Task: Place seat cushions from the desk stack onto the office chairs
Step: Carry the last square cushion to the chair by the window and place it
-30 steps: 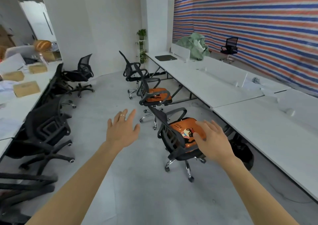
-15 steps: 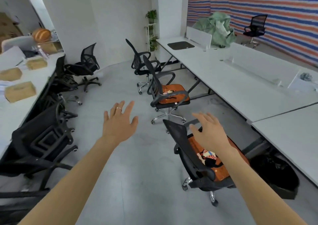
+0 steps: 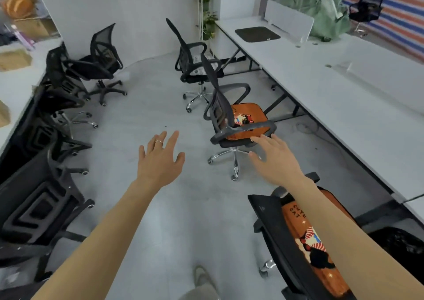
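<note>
Left hand (image 3: 160, 160) and right hand (image 3: 275, 160) spread empty, and the orange cushion (image 3: 250, 118) looks soft and light, so take it by opposite edges.

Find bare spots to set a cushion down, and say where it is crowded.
The right desk is bare from the black mat toward us; the floor aisle between chair rows is open. Crowded: the left chairs and the left desk's boxes.
</note>
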`<state>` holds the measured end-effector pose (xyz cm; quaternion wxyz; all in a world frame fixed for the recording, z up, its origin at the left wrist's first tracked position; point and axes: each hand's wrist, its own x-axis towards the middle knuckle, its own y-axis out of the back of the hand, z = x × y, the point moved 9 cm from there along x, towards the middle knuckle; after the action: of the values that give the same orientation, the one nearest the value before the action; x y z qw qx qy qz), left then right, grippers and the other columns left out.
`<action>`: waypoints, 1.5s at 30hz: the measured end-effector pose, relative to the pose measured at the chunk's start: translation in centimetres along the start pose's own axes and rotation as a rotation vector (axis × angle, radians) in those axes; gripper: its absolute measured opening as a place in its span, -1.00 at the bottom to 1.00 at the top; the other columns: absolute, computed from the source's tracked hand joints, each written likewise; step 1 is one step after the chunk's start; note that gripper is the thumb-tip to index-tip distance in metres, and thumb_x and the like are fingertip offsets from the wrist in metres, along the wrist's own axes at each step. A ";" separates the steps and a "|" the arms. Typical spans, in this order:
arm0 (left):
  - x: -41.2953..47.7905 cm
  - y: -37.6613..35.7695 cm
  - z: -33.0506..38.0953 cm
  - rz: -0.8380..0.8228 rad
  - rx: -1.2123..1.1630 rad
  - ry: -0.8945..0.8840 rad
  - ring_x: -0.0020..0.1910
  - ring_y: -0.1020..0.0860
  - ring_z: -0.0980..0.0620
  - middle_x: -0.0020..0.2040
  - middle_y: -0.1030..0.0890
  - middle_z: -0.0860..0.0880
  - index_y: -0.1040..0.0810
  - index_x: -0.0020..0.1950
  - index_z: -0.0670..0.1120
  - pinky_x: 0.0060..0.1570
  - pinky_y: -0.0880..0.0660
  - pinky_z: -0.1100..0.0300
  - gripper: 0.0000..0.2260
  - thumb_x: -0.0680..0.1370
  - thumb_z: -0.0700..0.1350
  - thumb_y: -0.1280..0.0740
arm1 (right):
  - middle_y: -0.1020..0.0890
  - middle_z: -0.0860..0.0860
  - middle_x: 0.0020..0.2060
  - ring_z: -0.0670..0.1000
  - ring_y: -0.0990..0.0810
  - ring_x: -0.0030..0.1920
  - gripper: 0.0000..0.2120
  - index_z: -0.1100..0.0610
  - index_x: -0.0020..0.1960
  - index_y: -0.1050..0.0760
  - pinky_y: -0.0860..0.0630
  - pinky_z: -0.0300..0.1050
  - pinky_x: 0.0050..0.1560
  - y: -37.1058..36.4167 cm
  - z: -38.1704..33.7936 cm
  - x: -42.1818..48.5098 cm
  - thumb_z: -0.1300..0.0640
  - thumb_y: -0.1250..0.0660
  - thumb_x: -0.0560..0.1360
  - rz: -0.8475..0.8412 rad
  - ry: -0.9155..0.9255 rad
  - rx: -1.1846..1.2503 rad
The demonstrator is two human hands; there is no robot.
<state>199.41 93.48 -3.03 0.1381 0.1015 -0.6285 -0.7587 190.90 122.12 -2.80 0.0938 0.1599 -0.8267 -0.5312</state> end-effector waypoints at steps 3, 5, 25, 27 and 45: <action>6.7 -0.1 -1.9 -0.019 0.016 -0.020 0.61 0.02 -0.08 0.64 -0.07 -0.05 0.02 0.64 0.14 0.54 0.01 -0.18 -0.42 0.65 0.17 -0.10 | -0.25 -0.02 0.57 0.08 -0.02 0.61 -0.50 -0.13 0.55 -0.25 -0.07 0.17 0.56 -0.5 -1.3 5.7 -0.16 -0.16 0.64 0.005 -0.028 0.010; 11.4 -0.3 -2.7 -0.047 0.021 -0.041 0.61 0.01 -0.08 0.63 -0.08 -0.06 0.00 0.64 0.14 0.53 0.00 -0.18 -0.42 0.65 0.16 -0.10 | -0.26 -0.02 0.57 0.07 -0.03 0.60 -0.51 -0.12 0.55 -0.27 -0.08 0.15 0.56 -1.1 -1.7 9.3 -0.15 -0.17 0.63 0.010 -0.066 0.036; 63.9 0.6 -1.6 -0.074 0.147 -0.291 0.61 -0.01 -0.05 0.63 -0.09 0.03 -0.05 0.61 0.20 0.53 -0.01 -0.14 -0.48 0.66 0.16 -0.07 | -0.29 -0.05 0.56 0.07 -0.07 0.60 -0.53 -0.13 0.53 -0.28 -0.09 0.13 0.57 -2.4 -2.8 56.5 -0.15 -0.14 0.64 0.144 -0.210 0.161; 68.3 1.1 -1.6 -0.060 0.144 -0.304 0.61 -0.01 -0.05 0.63 -0.10 0.02 -0.04 0.61 0.20 0.52 -0.02 -0.15 -0.48 0.66 0.16 -0.07 | -0.26 -0.07 0.57 0.05 -0.05 0.61 -0.52 -0.12 0.54 -0.27 -0.07 0.11 0.58 -1.5 -3.4 60.3 -0.14 -0.13 0.64 0.155 -0.222 0.160; 113.3 -2.1 1.3 -0.155 0.138 -0.618 0.62 0.03 -0.08 0.64 -0.09 -0.03 -0.05 0.61 0.20 0.53 0.02 -0.23 -0.48 0.65 0.15 -0.07 | -0.23 -0.06 0.58 0.03 -0.02 0.61 -0.49 -0.13 0.56 -0.24 0.00 0.01 0.59 0.5 0.1 95.6 -0.18 -0.13 0.64 0.270 -0.527 0.081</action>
<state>92.11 56.87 -2.58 -0.1245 -0.0772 -0.6811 -0.7174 101.76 87.56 -3.80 -0.0605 -0.0914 -0.8570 -0.5035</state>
